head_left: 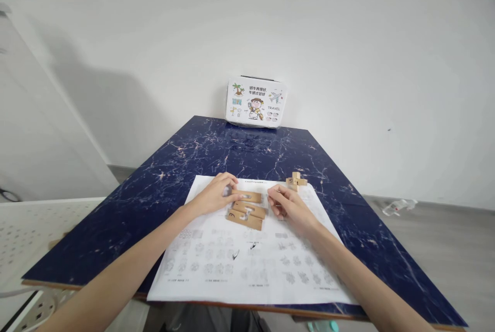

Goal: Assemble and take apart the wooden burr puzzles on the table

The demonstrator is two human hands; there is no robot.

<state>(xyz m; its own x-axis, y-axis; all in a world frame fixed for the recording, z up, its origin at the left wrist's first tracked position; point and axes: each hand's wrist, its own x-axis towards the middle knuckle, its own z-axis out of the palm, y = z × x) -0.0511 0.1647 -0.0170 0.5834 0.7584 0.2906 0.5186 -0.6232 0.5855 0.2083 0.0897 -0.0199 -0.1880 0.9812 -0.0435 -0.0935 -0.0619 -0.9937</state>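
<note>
Three notched wooden pieces (244,221) lie close together on a large printed paper sheet (216,280); dark marks show on their ends. My left hand (216,194) is at the left end of the farthest wooden piece (251,197), its thumb along the near side and its fingers bent round the end. Just right of the pieces is my right hand (288,205), fingers curled and thumb pressed to the index finger. Whatever lies in that pinch is too small to make out. Beyond it stands a cross-shaped wooden assembly (296,181).
Two small dark, shiny bits (235,254) show on the sheet's near half. The sheet covers the near part of a blue marbled table (247,151). A white printed case (255,102) stands at the far edge against the wall. A white perforated surface (23,229) is at left.
</note>
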